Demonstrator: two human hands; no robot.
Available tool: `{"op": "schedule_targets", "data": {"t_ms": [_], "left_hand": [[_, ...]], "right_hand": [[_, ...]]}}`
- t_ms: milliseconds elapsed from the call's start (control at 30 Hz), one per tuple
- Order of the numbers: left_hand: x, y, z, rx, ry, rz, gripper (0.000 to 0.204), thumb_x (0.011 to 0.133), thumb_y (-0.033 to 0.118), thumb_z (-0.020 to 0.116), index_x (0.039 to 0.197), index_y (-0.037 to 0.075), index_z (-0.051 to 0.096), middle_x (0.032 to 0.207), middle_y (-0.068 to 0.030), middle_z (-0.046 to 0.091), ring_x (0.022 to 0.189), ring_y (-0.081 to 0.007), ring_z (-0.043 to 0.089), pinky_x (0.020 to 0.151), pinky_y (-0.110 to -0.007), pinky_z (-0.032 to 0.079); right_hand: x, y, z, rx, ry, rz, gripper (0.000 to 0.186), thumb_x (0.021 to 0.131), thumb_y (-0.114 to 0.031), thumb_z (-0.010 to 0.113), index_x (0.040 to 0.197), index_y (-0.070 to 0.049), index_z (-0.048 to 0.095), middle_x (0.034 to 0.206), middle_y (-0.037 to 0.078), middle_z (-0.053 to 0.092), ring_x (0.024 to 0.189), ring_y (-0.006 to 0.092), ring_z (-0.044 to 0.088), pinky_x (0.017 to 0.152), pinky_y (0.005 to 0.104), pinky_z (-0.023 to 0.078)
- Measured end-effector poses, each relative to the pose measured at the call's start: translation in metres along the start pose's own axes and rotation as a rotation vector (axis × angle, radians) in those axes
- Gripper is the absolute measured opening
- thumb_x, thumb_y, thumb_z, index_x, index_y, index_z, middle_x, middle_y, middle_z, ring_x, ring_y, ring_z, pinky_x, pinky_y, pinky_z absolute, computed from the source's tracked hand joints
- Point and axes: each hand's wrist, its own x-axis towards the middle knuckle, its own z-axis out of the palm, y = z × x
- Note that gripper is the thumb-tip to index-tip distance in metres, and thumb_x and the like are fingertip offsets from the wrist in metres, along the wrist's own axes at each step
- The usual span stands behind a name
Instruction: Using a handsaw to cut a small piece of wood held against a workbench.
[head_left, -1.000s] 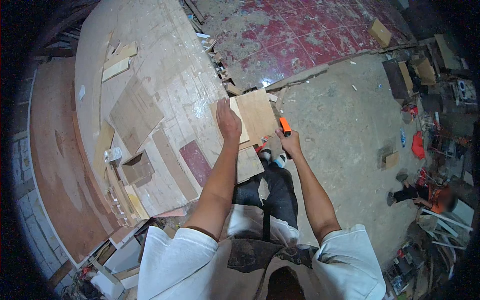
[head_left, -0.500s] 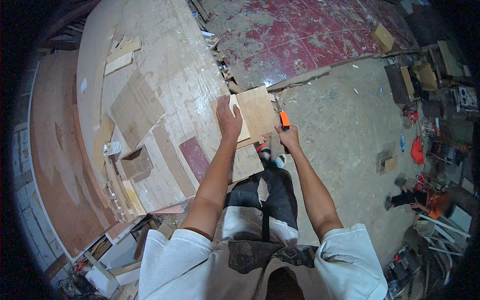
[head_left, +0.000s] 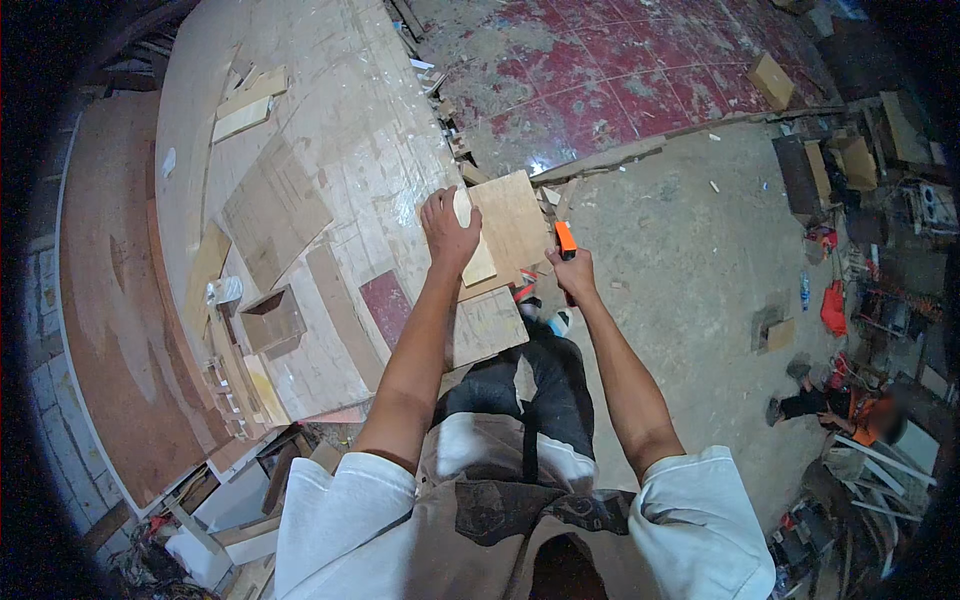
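Right hand (head_left: 573,275) beside the surface's (head_left: 380,130) right edge, off over the floor side; grip closed round an orange-and-black tool (head_left: 565,238), orange end up. Tool just beside the plywood board (head_left: 518,222); can't tell if touching. Board sits at the surface's right edge, above the near right corner, partly overhanging. Pale wood strip (head_left: 481,266) lies on the board's left part. Left hand (head_left: 452,230) palm down over the strip; grip spread, thumb parted from fingers, strip's far end showing in the gap.

Near edge of surface, left of the near right corner: maroon piece (head_left: 387,308), then long brown strip (head_left: 343,315) alongside. Further left, small open wooden box (head_left: 272,320). Near left corner: bunched wood strips (head_left: 240,390). Clear plastic container (head_left: 225,290) near the left edge, beyond the box. Thin brown sheet (head_left: 276,215) set askew mid-left. Pale wood pieces (head_left: 245,118) by the left edge, farther up.

Past the left edge: big reddish-brown panel (head_left: 130,300). Right side: concrete floor (head_left: 680,300), with a bottle (head_left: 805,291) and red bag (head_left: 834,312) at its far right, co-worker in orange and dark trousers (head_left: 800,403) low down by the clutter. Beyond the surface's right edge, far side: red tiled floor (head_left: 600,80), dusty, with a tan box (head_left: 770,82) at its right end.
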Motion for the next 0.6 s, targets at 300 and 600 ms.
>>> {"op": "schedule_targets", "data": {"t_ms": [300,600], "left_hand": [[0.006,-0.003,0.010,-0.093,0.066,0.100,0.050,0.076,0.020,0.066,0.119,0.000,0.052,0.118,-0.0199,0.051,0.120,-0.0368,0.042,0.107,-0.048,0.032],[0.004,-0.006,0.014,-0.086,0.073,0.040,0.050,0.076,0.019,0.066,0.118,-0.003,0.052,0.118,-0.0215,0.051,0.120,-0.0379,0.042,0.108,-0.048,0.032]], "right_hand": [[0.008,0.011,0.004,-0.007,0.051,-0.081,0.027,0.084,-0.027,0.075,0.079,-0.002,0.066,0.056,0.003,0.056,0.047,0.0130,0.051,0.047,0.0341,0.042],[-0.001,0.000,0.004,-0.036,0.069,-0.073,0.027,0.084,-0.026,0.074,0.076,-0.002,0.065,0.056,0.002,0.055,0.048,0.0133,0.051,0.049,0.0350,0.043]]}}
